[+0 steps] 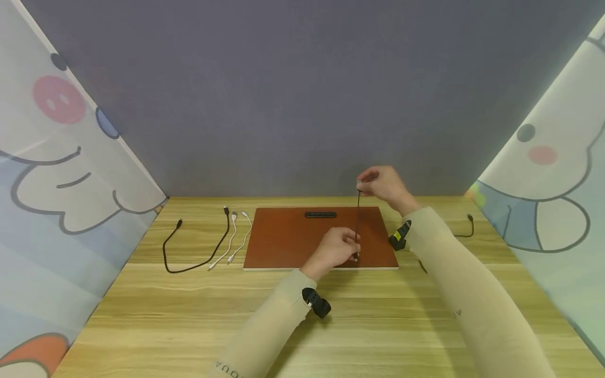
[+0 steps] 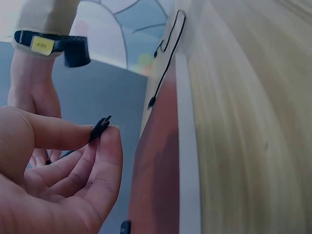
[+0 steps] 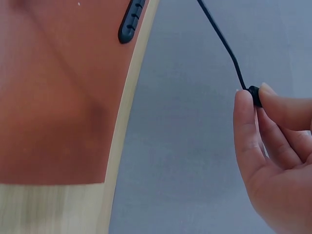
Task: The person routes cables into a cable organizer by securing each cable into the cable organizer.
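A thin black cable (image 1: pixel 357 215) stretches between my two hands above a brown mat (image 1: pixel 283 239). Its lower plug (image 2: pixel 100 128) is pinched between the thumb and fingertips of my left hand (image 1: pixel 337 247), close over the mat's front right part. Higher up and farther back, my right hand (image 1: pixel 384 184) pinches the other end, a small black plug (image 3: pixel 254 96), between thumb and forefinger. On the mat's back edge sits a black slotted cable holder (image 1: pixel 320 214), which neither hand touches.
Left of the mat lie a bent black cable (image 1: pixel 189 269) and two short white cables (image 1: pixel 231 241). Another black cable (image 1: pixel 465 235) lies at the right, partly behind my right arm. A grey panel (image 1: pixel 302 105) rises behind the wooden table (image 1: pixel 189 325), with printed sheets at both sides.
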The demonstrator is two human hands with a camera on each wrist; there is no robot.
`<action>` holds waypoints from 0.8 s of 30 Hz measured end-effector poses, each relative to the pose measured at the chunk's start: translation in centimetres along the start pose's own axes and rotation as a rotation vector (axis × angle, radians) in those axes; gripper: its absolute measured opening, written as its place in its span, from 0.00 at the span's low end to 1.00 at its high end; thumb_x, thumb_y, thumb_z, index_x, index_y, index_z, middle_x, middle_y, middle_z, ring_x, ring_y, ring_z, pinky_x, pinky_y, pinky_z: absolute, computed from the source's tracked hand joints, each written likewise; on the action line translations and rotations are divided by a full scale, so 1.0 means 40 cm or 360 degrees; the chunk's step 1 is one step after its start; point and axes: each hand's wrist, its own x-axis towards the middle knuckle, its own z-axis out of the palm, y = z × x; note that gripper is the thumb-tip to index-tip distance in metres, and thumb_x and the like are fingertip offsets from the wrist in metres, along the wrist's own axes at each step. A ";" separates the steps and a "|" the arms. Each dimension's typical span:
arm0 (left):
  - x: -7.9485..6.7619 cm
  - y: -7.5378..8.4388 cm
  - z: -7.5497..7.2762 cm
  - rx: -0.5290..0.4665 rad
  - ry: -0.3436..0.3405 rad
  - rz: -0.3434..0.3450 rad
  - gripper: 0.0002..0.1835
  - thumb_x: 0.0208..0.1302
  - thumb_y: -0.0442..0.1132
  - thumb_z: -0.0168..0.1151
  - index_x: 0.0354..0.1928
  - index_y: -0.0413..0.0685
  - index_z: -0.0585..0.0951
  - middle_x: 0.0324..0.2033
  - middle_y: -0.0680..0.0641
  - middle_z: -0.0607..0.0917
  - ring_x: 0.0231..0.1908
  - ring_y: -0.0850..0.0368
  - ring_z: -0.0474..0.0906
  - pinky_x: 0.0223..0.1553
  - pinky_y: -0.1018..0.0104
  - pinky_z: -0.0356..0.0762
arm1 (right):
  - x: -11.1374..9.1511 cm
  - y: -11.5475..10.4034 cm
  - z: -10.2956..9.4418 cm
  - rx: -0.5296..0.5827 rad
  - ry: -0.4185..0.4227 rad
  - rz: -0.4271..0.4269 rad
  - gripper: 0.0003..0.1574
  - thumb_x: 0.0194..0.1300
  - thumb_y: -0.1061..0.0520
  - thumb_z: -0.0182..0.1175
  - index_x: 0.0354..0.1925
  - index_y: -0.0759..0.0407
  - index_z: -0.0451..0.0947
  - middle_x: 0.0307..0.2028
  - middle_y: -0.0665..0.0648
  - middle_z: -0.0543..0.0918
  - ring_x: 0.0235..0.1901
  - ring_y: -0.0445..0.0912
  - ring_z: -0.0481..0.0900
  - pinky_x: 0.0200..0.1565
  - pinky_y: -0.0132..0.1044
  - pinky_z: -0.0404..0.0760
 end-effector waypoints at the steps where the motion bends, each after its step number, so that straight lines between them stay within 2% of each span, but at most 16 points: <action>1: -0.003 0.000 -0.008 0.0036 0.0016 0.0000 0.14 0.70 0.31 0.64 0.55 0.35 0.81 0.35 0.48 0.84 0.29 0.55 0.83 0.36 0.60 0.85 | 0.003 -0.004 0.006 0.0013 -0.0003 0.0000 0.20 0.71 0.63 0.64 0.58 0.72 0.77 0.51 0.66 0.78 0.50 0.62 0.82 0.45 0.38 0.86; 5: -0.011 -0.003 -0.039 0.0195 0.0096 -0.0007 0.13 0.70 0.32 0.64 0.54 0.36 0.80 0.35 0.48 0.85 0.29 0.53 0.84 0.34 0.62 0.83 | 0.015 -0.017 0.029 0.0011 -0.0005 -0.0021 0.21 0.71 0.63 0.64 0.58 0.72 0.77 0.49 0.65 0.79 0.51 0.63 0.82 0.45 0.37 0.86; 9: -0.015 -0.012 -0.055 0.0323 0.0150 -0.0014 0.11 0.70 0.34 0.65 0.51 0.39 0.81 0.37 0.49 0.85 0.29 0.57 0.83 0.33 0.64 0.81 | 0.030 -0.024 0.051 0.0020 -0.0008 -0.0053 0.20 0.70 0.64 0.64 0.56 0.72 0.77 0.48 0.65 0.79 0.51 0.64 0.82 0.48 0.42 0.85; 15: -0.017 -0.026 -0.065 0.0331 0.0190 -0.0058 0.09 0.69 0.34 0.65 0.49 0.39 0.83 0.33 0.50 0.85 0.28 0.58 0.82 0.32 0.64 0.78 | 0.050 -0.014 0.090 0.0060 -0.0021 -0.0061 0.18 0.69 0.65 0.65 0.55 0.72 0.78 0.46 0.66 0.81 0.49 0.64 0.83 0.52 0.53 0.83; 24: -0.014 -0.054 -0.070 0.0354 0.0310 -0.0043 0.10 0.66 0.32 0.67 0.46 0.34 0.84 0.29 0.48 0.87 0.22 0.57 0.84 0.30 0.65 0.81 | 0.074 0.011 0.167 0.0111 -0.0001 -0.0092 0.17 0.67 0.67 0.66 0.52 0.73 0.79 0.44 0.66 0.82 0.48 0.65 0.84 0.53 0.56 0.82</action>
